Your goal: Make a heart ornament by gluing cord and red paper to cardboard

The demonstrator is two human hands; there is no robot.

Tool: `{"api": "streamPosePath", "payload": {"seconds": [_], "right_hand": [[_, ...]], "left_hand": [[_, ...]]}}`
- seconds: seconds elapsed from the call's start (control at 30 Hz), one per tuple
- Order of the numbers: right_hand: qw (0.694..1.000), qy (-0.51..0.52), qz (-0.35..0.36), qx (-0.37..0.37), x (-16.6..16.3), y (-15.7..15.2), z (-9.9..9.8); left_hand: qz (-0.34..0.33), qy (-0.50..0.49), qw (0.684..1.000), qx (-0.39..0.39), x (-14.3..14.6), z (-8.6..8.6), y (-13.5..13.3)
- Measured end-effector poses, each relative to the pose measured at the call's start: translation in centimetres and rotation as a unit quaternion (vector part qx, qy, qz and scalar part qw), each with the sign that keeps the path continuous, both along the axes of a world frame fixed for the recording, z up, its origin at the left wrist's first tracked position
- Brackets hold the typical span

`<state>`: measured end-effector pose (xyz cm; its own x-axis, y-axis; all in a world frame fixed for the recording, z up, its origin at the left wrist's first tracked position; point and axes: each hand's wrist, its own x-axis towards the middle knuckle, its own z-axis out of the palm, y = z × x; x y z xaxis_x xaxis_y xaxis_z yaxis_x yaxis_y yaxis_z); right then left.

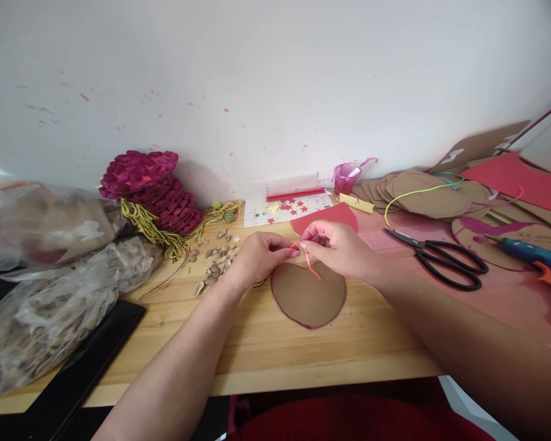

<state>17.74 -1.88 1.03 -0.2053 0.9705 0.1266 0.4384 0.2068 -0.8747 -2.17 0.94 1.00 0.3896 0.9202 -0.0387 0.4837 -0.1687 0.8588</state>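
Pinching an orange cord (311, 266) between our left grip (261, 257) and right grip (337, 247).
Both grips clench the cord just above a brown cardboard disc (308, 299) lying flat on the tabletop (257, 349); black scissors (445, 260) lie to our right.

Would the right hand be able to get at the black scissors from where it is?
Probably yes: the black scissors lie flat on the table to the right of the right hand, with nothing between them, though its fingers pinch an orange cord.
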Motion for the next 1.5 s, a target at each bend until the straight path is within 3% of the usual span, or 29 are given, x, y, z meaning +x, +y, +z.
{"api": "streamPosePath", "payload": {"seconds": [0.17, 0.4, 0.57, 0.73, 0.97, 1.3, 1.5], "right_hand": [[0.999, 0.021, -0.029, 0.026, -0.07, 0.05, -0.19], [0.997, 0.042, -0.05, 0.037, -0.67, -0.37, 0.06], [0.991, 0.126, -0.016, -0.042, -0.34, 0.08, -0.02], [0.963, 0.21, 0.063, -0.157, 0.22, 0.6, -0.5], [0.958, 0.239, 0.03, -0.159, -0.05, 0.44, -0.63], [0.947, 0.285, -0.013, -0.148, -0.45, 0.3, -0.33], [0.958, 0.223, 0.051, -0.173, 0.0, 0.3, -0.11]], "left_hand": [[-0.018, -0.066, 0.993, -0.101, 0.22, 0.41, -0.29], [-0.071, -0.092, 0.985, -0.13, 0.38, -0.16, -0.39], [-0.081, -0.106, 0.98, -0.15, 0.5, -0.16, -0.47], [-0.074, -0.169, 0.966, -0.183, 0.57, 0.16, -0.47], [-0.104, -0.183, 0.953, -0.218, 0.79, 0.36, -0.64], [-0.103, -0.182, 0.954, -0.213, 0.82, 0.12, -0.64], [-0.043, -0.243, 0.946, -0.21, 0.88, 0.29, -0.46]]}}
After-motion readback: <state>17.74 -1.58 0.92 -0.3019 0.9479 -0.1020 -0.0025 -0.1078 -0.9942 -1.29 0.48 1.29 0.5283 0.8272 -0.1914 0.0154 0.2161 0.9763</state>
